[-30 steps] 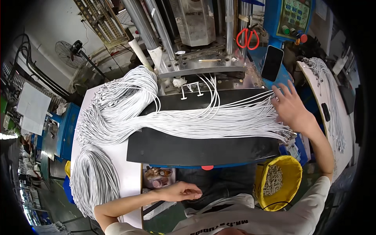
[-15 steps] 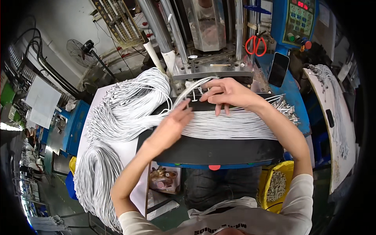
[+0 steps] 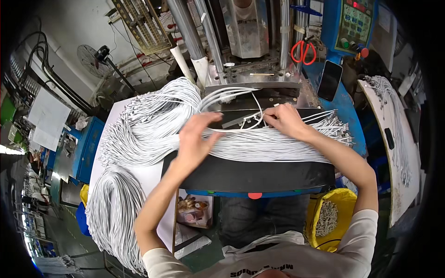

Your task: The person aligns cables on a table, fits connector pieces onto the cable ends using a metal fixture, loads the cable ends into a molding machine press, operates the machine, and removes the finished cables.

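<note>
A black mat [image 3: 250, 177] covers a blue-edged workbench, and a long bundle of white cables [image 3: 278, 147] lies crosswise on it. To the left, a white tabletop [image 3: 150, 180] carries a large heap of white cables [image 3: 148, 127] and, nearer the person, a looped hank [image 3: 116, 213]. Behind the mat's right end, a smartphone [image 3: 330, 81] rests on a blue surface [image 3: 353, 127]. At far right, a pale table [image 3: 399, 197] holds more thin cables [image 3: 394, 116] and a small black object [image 3: 389, 138].

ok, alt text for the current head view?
A person's bare left hand, blurred and open, is over white cables laid across a black mat before a metal press; the right hand curls beside a thin grey strip, its hold unclear.
</note>
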{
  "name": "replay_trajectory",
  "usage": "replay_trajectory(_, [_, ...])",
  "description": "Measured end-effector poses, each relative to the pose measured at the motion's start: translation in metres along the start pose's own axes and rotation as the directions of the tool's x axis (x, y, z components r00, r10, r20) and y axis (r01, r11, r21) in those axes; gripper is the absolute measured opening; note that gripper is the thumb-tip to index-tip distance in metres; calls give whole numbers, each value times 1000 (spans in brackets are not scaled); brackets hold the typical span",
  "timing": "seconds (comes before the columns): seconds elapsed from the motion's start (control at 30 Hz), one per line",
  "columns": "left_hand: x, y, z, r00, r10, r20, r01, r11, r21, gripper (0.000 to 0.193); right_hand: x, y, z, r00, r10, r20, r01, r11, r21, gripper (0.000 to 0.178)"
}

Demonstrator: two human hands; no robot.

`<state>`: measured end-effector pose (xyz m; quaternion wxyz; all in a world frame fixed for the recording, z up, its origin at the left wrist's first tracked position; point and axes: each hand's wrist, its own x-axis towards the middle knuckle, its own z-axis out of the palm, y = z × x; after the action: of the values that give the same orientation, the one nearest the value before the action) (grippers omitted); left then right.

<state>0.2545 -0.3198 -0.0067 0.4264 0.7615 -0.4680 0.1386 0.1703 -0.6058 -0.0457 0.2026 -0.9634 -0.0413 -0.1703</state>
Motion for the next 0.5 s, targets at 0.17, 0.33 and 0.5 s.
replay_trajectory(0.17, [-29, 57, 46, 743, 641, 190, -660, 749, 57, 38, 6, -20, -25, 999, -19, 40, 27, 981, -192, 17])
replay_trajectory(0.33, [-75, 43, 26, 814, 535, 226, -544, 839, -29, 32, -39, -47, -168, 910, -210, 358, 270, 955, -127, 19])
replay_trajectory(0.5, [-70, 67, 22, 846, 429, 318, -345, 894, -286, 27, -59, 14, -185, 787, -80, 612, -177, 921, 348, 30])
